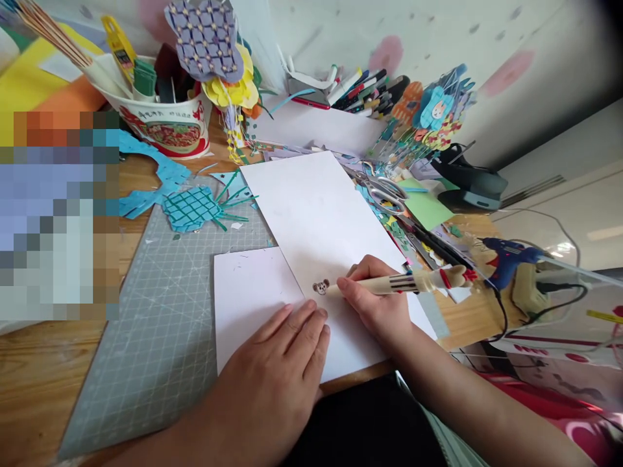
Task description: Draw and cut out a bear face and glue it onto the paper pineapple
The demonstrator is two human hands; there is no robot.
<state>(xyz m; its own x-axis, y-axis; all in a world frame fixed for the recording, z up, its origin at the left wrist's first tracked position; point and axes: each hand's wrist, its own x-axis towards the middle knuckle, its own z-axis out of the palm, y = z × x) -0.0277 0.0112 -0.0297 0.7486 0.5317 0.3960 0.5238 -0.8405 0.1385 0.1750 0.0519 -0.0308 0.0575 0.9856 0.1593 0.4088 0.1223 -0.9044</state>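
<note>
My right hand (379,298) is closed around a thick cream multicolour pen (394,284) with a figure on its top end. The pen's tip is beside a small drawn animal head with round ears (320,287), near the lower left edge of a white sheet of paper (326,214). Flat on the paper lies my left hand (287,357), fingers stretched out, fingertips just below the drawing. A second white sheet (243,292) with a few small pen marks lies partly under the first one.
A grey cutting mat (160,350) lies beneath the sheets. Blue woven paper (192,209) rests on it. A paper tub of tools (165,130) stands back left. Scissors (384,191), paper scraps and a blue glue gun (509,256) with cable lie right. Markers (365,91) stand behind.
</note>
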